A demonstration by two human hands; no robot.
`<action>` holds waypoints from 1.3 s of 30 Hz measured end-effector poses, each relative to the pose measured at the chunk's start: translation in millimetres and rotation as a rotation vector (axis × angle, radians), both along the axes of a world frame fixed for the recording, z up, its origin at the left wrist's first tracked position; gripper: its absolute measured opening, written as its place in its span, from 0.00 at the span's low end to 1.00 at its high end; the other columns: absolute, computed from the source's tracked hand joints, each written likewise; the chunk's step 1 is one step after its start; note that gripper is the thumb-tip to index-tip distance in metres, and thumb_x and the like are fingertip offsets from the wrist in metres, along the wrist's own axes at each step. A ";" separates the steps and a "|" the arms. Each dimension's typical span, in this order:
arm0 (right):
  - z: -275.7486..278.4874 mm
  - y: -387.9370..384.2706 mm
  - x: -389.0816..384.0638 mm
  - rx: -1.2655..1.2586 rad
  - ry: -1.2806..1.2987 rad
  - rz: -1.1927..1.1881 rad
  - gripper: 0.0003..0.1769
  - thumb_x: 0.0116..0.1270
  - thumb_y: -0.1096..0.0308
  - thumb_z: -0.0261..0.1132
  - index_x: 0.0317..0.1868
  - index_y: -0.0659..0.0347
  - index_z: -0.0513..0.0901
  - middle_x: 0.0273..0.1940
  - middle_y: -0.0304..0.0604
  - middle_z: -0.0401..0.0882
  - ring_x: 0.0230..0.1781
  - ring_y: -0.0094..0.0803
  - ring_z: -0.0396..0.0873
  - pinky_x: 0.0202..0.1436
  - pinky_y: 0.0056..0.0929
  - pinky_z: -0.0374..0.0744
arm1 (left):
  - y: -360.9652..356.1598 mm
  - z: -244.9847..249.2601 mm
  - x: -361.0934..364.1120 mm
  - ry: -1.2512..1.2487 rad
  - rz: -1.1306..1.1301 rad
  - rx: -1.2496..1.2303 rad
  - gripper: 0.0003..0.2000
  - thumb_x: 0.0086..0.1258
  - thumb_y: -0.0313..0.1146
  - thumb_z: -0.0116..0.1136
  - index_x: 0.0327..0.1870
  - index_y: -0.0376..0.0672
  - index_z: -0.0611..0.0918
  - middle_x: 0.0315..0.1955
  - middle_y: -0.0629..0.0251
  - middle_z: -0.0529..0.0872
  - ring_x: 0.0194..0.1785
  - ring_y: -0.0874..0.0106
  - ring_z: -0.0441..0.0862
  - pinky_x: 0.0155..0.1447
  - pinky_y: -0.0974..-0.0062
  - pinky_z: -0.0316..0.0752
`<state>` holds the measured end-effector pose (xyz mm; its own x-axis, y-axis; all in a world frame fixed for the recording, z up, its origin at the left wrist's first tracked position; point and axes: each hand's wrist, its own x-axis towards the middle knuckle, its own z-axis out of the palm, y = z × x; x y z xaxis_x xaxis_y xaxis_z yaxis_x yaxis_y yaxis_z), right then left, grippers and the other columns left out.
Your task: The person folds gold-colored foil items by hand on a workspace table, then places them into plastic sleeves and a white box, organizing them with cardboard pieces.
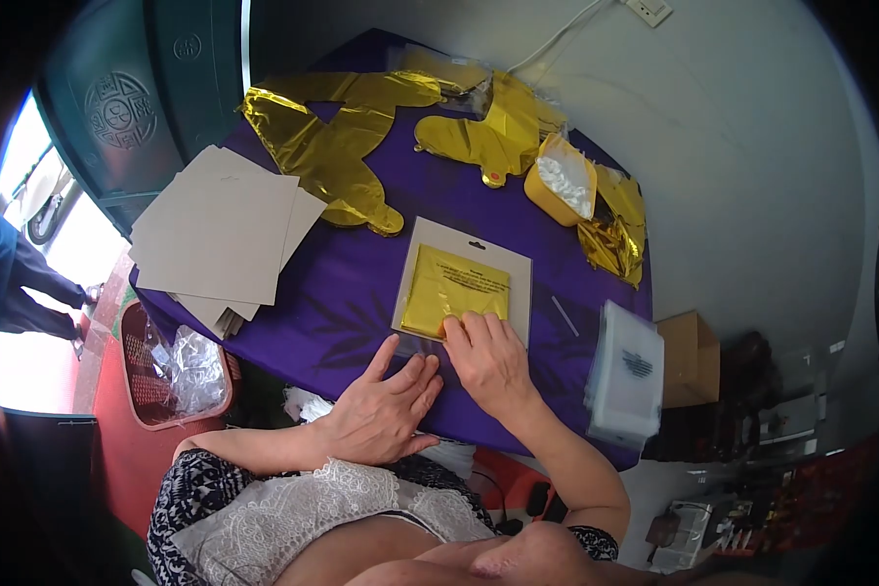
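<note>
A clear plastic bag (474, 278) with printed text lies on the table in front of me. Inside it are a grey card (523, 293) with a hang hole and a folded gold foil balloon (430, 288). My right hand (488, 361) has its fingers bent and closed at the bag's lower edge, over the bottom of the gold foil; its fingertips are partly hidden. Below the bag's lower left corner, my left hand (383, 402) rests with fingers stretched and spread, holding nothing. Its fingertips are near the bag's clear lower flap.
Grey cards (215, 230) are piled at left. Unfolded gold foil balloons (347, 127) lie at the back, beside a yellow tub (562, 186) of white pieces. Clear bags (627, 371) are stacked at right, near a thin white stick (565, 316). A red basket (146, 371) stands on the floor.
</note>
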<state>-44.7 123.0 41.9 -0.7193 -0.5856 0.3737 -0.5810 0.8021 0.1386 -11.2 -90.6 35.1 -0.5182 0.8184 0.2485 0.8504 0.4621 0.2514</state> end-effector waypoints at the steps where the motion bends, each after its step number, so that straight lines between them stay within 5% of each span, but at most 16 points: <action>1: 0.4 -0.6 -0.9 -0.005 0.009 0.002 0.15 0.57 0.72 0.63 0.45 0.66 0.79 0.36 0.43 0.73 0.37 0.35 0.75 0.39 0.32 0.76 | 0.4 1.5 -0.1 -0.007 0.002 -0.001 0.39 0.59 0.57 0.65 0.63 0.29 0.78 0.65 0.47 0.76 0.72 0.57 0.69 0.79 0.37 0.48; 10: 11.4 11.0 -0.8 -0.234 -0.114 -0.021 0.14 0.58 0.68 0.69 0.44 0.61 0.80 0.36 0.45 0.75 0.38 0.42 0.76 0.42 0.41 0.76 | 4.6 3.6 -0.2 0.008 -0.003 -0.009 0.37 0.62 0.56 0.63 0.61 0.29 0.79 0.63 0.45 0.77 0.71 0.56 0.69 0.79 0.38 0.48; 12: 11.7 35.2 -4.3 -0.315 -0.014 -0.116 0.15 0.58 0.66 0.71 0.44 0.60 0.80 0.39 0.47 0.77 0.41 0.46 0.77 0.45 0.45 0.77 | 6.4 0.3 -0.6 -0.004 -0.003 0.008 0.37 0.61 0.54 0.65 0.61 0.28 0.78 0.63 0.45 0.77 0.70 0.55 0.70 0.79 0.37 0.49; 18: -23.4 140.1 -3.4 -0.042 -0.076 -0.677 0.10 0.62 0.79 0.63 0.44 0.68 0.81 0.43 0.55 0.79 0.46 0.50 0.79 0.50 0.45 0.80 | 15.3 -1.2 2.5 0.047 0.023 -0.010 0.33 0.62 0.52 0.66 0.58 0.28 0.80 0.59 0.44 0.79 0.67 0.55 0.71 0.79 0.40 0.48; 21: -30.7 151.9 -0.2 0.016 -0.132 -0.743 0.08 0.62 0.81 0.62 0.42 0.71 0.81 0.42 0.56 0.79 0.46 0.50 0.80 0.51 0.44 0.81 | 16.2 13.4 11.2 0.021 -0.035 0.001 0.30 0.62 0.48 0.68 0.56 0.29 0.81 0.55 0.46 0.81 0.59 0.56 0.77 0.75 0.46 0.60; 25: -26.1 154.0 -1.8 -0.036 -0.122 -0.694 0.05 0.61 0.82 0.62 0.38 0.70 0.81 0.41 0.56 0.80 0.45 0.50 0.81 0.51 0.42 0.82 | 21.8 21.3 8.9 -0.052 -0.214 0.242 0.24 0.62 0.40 0.69 0.53 0.30 0.80 0.49 0.49 0.84 0.45 0.59 0.82 0.57 0.62 0.75; 28: -32.1 164.2 -5.6 -0.055 -0.122 -0.670 0.02 0.66 0.77 0.64 0.38 0.67 0.80 0.39 0.53 0.79 0.44 0.51 0.80 0.49 0.46 0.80 | 31.9 25.5 -10.6 -0.038 -0.167 0.253 0.22 0.61 0.35 0.70 0.54 0.33 0.80 0.50 0.49 0.84 0.45 0.57 0.82 0.57 0.59 0.76; 32: -35.2 165.4 -7.1 -0.092 -0.124 -0.649 0.02 0.65 0.77 0.64 0.36 0.67 0.79 0.38 0.54 0.79 0.43 0.51 0.80 0.49 0.46 0.80 | 59.6 30.9 -49.3 0.095 -0.188 0.120 0.27 0.60 0.37 0.71 0.58 0.34 0.77 0.62 0.45 0.77 0.64 0.50 0.75 0.68 0.54 0.71; 35: -39.1 167.4 -7.9 -0.104 -0.123 -0.635 0.02 0.64 0.78 0.64 0.36 0.68 0.79 0.38 0.55 0.80 0.42 0.52 0.81 0.48 0.45 0.81 | 78.0 11.2 -71.4 0.111 -0.221 0.006 0.36 0.63 0.43 0.70 0.69 0.35 0.69 0.71 0.42 0.66 0.77 0.46 0.60 0.78 0.50 0.59; 39: -28.9 164.7 2.0 -0.147 -0.123 -0.652 0.04 0.63 0.77 0.64 0.37 0.67 0.78 0.34 0.57 0.83 0.36 0.53 0.85 0.40 0.46 0.84 | 90.0 -14.1 -74.4 0.147 -0.170 -0.026 0.42 0.66 0.50 0.66 0.73 0.33 0.63 0.71 0.38 0.65 0.77 0.45 0.59 0.80 0.47 0.54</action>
